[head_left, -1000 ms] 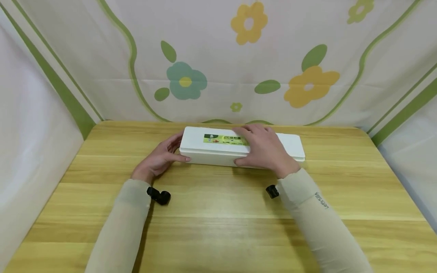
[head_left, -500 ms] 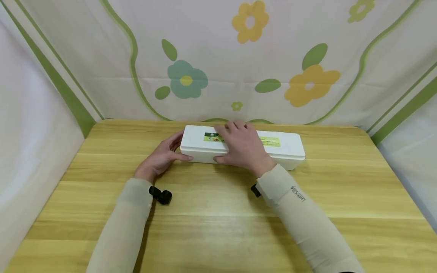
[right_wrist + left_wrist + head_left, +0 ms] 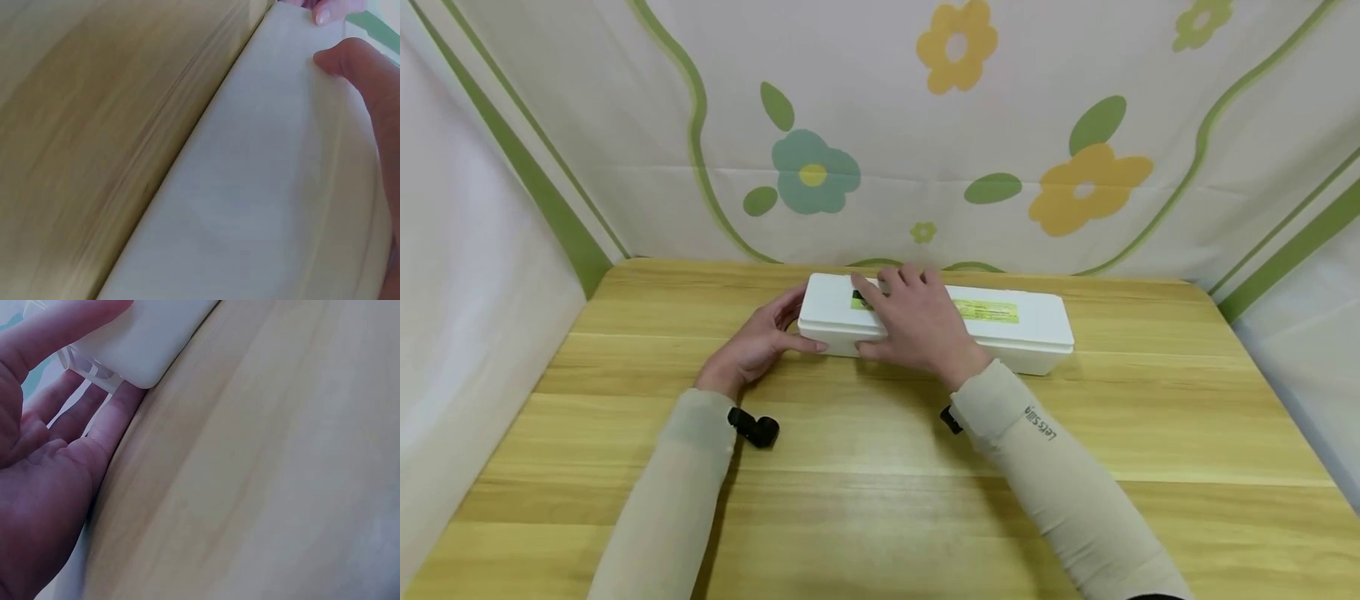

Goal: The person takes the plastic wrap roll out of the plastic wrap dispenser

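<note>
A long white cling film box (image 3: 1041, 323) lies on the wooden table close to its back edge, its lid on top bearing a green and yellow label (image 3: 988, 311). My left hand (image 3: 752, 346) holds the box's left end, thumb on the front face and the other fingers round the end, as the left wrist view also shows. Across the lid, left of the middle, spreads my right hand (image 3: 917, 325), gripping the box with its thumb on the front and fingertips at the rear edge. That hand covers part of the label. In the right wrist view the right thumb (image 3: 359, 65) presses the front below the lid's rim.
The wooden table (image 3: 865, 500) stretches in front of the box. Behind it hangs a white curtain (image 3: 895, 125) with flowers and green lines. More cloth closes off both sides. A small black camera (image 3: 756, 429) is strapped at the left wrist.
My right hand has moved left along the lid, uncovering the box's right part and the label's right end. The left hand and the box stay nearly where they were.
</note>
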A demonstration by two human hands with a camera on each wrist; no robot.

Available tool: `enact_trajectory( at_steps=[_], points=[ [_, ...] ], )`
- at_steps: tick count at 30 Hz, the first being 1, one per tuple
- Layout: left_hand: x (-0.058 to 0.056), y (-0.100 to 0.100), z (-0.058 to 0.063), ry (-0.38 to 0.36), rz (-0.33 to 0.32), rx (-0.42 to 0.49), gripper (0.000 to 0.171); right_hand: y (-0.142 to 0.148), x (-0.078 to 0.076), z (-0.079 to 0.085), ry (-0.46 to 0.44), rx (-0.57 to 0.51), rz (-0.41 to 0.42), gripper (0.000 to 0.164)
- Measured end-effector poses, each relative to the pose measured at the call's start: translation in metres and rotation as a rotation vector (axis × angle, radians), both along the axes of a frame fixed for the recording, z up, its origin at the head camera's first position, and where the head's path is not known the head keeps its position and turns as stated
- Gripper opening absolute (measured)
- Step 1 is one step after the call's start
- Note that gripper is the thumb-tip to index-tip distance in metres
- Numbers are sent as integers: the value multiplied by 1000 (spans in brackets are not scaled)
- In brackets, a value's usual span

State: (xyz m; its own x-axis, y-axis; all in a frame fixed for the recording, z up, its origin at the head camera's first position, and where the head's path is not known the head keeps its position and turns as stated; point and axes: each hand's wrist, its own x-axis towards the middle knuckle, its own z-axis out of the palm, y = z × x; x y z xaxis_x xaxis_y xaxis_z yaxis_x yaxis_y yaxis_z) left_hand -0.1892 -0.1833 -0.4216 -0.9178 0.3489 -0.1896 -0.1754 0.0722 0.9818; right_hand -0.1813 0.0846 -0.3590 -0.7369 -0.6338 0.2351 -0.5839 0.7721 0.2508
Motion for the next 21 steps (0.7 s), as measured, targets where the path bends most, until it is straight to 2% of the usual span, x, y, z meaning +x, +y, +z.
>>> enact_trajectory(
  at_steps=[12, 21],
  points=[
    [3, -1, 1, 19, 5, -23, 108, -9, 4, -4, 66, -12, -15, 93],
    [2, 1, 2, 36, 7, -35, 107, -16, 6, -9, 71, -28, -49, 89]
  ],
)
